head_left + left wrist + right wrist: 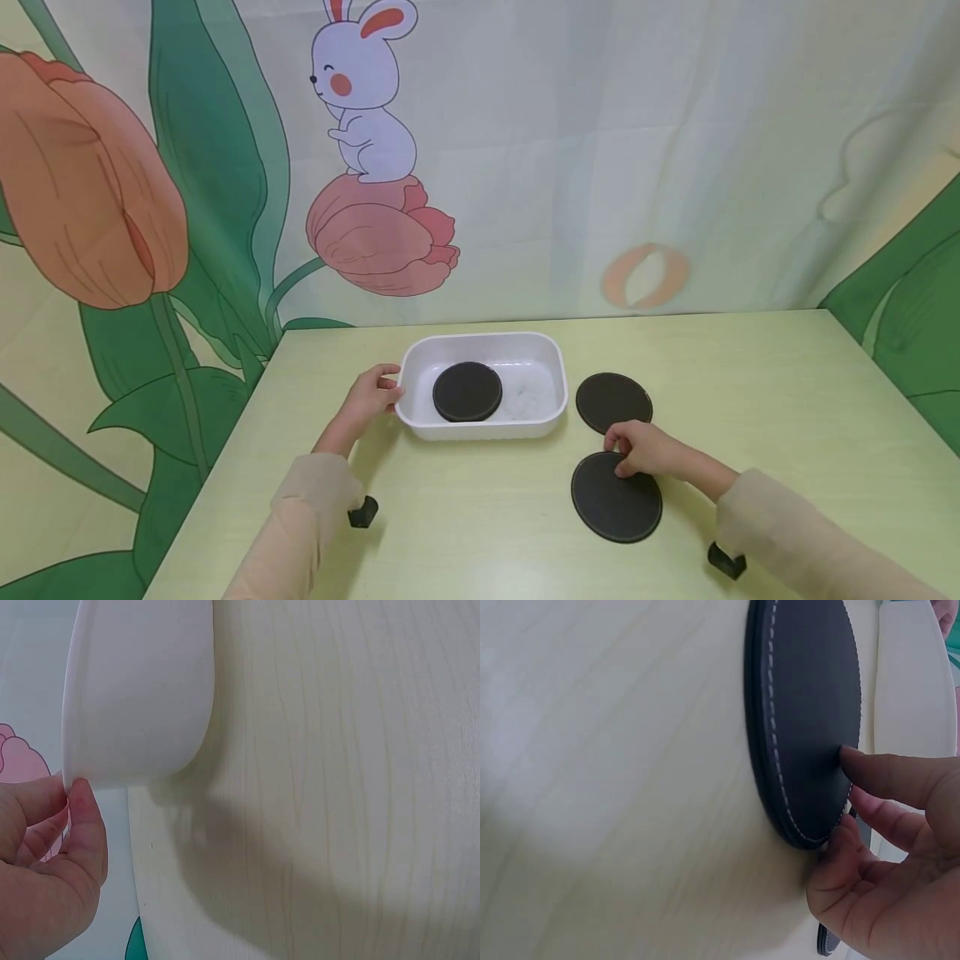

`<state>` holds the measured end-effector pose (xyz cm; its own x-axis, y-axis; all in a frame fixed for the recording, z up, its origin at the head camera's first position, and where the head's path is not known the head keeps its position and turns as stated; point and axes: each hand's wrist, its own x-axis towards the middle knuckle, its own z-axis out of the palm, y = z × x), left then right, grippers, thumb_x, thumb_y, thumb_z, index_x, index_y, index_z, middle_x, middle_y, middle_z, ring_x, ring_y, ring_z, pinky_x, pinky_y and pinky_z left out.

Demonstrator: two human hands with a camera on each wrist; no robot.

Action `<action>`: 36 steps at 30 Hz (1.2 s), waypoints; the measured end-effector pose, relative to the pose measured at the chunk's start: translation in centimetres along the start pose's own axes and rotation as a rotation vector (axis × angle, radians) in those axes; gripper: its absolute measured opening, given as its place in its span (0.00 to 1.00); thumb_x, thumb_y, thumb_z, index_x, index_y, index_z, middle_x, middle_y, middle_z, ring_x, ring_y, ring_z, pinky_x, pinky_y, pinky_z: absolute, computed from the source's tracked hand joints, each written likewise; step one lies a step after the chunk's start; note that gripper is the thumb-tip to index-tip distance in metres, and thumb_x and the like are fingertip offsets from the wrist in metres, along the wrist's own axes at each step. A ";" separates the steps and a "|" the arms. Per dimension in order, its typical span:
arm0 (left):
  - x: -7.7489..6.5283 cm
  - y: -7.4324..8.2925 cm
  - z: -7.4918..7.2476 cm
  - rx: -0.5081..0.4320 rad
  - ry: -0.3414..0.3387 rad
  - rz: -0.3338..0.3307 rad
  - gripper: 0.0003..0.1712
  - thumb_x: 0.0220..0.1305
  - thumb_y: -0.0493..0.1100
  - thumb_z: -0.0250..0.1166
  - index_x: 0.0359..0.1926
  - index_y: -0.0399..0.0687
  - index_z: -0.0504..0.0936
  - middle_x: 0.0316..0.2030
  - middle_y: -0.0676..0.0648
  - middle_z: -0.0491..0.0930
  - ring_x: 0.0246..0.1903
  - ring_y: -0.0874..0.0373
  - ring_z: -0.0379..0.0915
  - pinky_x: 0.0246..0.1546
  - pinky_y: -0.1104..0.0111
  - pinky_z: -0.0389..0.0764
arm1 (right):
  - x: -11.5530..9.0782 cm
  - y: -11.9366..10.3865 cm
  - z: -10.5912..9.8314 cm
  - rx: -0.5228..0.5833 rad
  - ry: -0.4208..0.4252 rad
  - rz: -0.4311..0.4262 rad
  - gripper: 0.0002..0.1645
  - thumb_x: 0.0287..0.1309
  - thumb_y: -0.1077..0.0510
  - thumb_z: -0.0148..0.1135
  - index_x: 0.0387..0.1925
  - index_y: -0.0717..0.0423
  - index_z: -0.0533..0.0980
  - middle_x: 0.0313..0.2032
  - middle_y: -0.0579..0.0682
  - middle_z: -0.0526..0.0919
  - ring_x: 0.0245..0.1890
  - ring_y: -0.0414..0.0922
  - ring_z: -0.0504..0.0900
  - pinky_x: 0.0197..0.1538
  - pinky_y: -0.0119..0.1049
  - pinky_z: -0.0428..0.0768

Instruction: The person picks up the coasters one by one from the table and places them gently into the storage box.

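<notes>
My left hand pinches the left end of a white rectangular dish; in the left wrist view, thumb and fingers grip its rim. Inside the dish, on its left side, lies a round black coaster. To the right, my right hand holds another black coaster by its far edge, thumb on top and fingers at the edge. White stitching runs round this coaster in the right wrist view. Just beyond that hand a third black coaster lies on the table, partly covered by the fingers.
The pale wood-grain table ends at a hanging cloth printed with a rabbit and tulips. A black wrist device shows below the left sleeve, and a similar device below the right sleeve.
</notes>
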<state>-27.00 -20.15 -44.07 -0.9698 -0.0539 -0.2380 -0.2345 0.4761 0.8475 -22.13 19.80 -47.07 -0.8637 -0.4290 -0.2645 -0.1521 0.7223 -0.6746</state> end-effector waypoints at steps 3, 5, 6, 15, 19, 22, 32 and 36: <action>0.0 -0.1 0.0 0.002 0.000 0.002 0.25 0.59 0.32 0.55 0.58 0.39 0.63 0.42 0.38 0.69 0.38 0.52 0.69 0.38 0.66 0.79 | 0.0 -0.2 0.0 -0.026 -0.010 0.000 0.17 0.34 0.71 0.66 0.30 0.58 0.71 0.25 0.50 0.69 0.27 0.43 0.66 0.30 0.33 0.67; 0.0 -0.1 0.0 0.003 -0.002 0.006 0.25 0.59 0.32 0.55 0.58 0.38 0.63 0.42 0.38 0.69 0.38 0.52 0.69 0.38 0.66 0.79 | 0.1 -0.3 -0.1 -0.041 -0.024 -0.006 0.17 0.34 0.71 0.66 0.29 0.58 0.71 0.25 0.50 0.69 0.27 0.43 0.66 0.30 0.33 0.66; 0.0 -0.1 0.0 0.003 -0.002 0.006 0.25 0.59 0.32 0.55 0.58 0.38 0.63 0.42 0.38 0.69 0.38 0.52 0.69 0.38 0.66 0.79 | 0.1 -0.4 -0.1 -0.045 -0.031 -0.003 0.17 0.33 0.71 0.66 0.29 0.58 0.70 0.25 0.50 0.69 0.27 0.43 0.66 0.30 0.33 0.66; -0.1 -0.1 0.0 0.002 -0.002 0.011 0.25 0.59 0.32 0.55 0.58 0.38 0.63 0.42 0.38 0.69 0.38 0.51 0.69 0.38 0.66 0.79 | 0.4 -0.8 -0.2 -0.093 -0.074 0.037 0.16 0.33 0.71 0.67 0.26 0.60 0.69 0.25 0.49 0.68 0.27 0.43 0.65 0.30 0.32 0.65; -0.1 -0.1 0.0 0.004 0.000 0.022 0.25 0.59 0.32 0.55 0.58 0.37 0.63 0.42 0.37 0.69 0.37 0.52 0.69 0.37 0.67 0.79 | 0.4 -0.9 -0.3 -0.080 -0.097 0.058 0.16 0.34 0.71 0.66 0.26 0.60 0.68 0.25 0.49 0.67 0.27 0.43 0.65 0.29 0.32 0.64; -0.1 -0.1 0.0 0.005 -0.003 0.026 0.25 0.59 0.31 0.54 0.58 0.36 0.63 0.41 0.37 0.69 0.37 0.52 0.69 0.37 0.66 0.80 | 0.3 -1.2 -0.7 -0.050 -0.130 0.059 0.16 0.35 0.72 0.65 0.26 0.60 0.67 0.25 0.49 0.66 0.26 0.43 0.64 0.28 0.32 0.64; 0.0 -0.1 0.0 0.001 0.002 0.019 0.24 0.59 0.32 0.54 0.58 0.37 0.63 0.41 0.38 0.69 0.37 0.52 0.70 0.37 0.67 0.79 | 0.1 -2.2 -2.4 0.100 -0.269 0.059 0.11 0.40 0.75 0.54 0.27 0.61 0.67 0.20 0.46 0.63 0.16 0.40 0.57 0.17 0.27 0.55; -0.2 0.1 0.0 0.003 -0.001 0.009 0.24 0.59 0.32 0.54 0.58 0.37 0.63 0.42 0.38 0.69 0.37 0.52 0.69 0.38 0.67 0.79 | -0.1 -2.4 -3.0 0.135 -0.334 0.059 0.13 0.42 0.75 0.47 0.31 0.59 0.69 0.21 0.46 0.63 0.17 0.40 0.59 0.16 0.28 0.57</action>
<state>-26.84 -20.14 -43.96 -0.9717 -0.0487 -0.2312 -0.2258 0.4789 0.8483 -23.10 19.75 -43.41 -0.6609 -0.5584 -0.5014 -0.0228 0.6827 -0.7303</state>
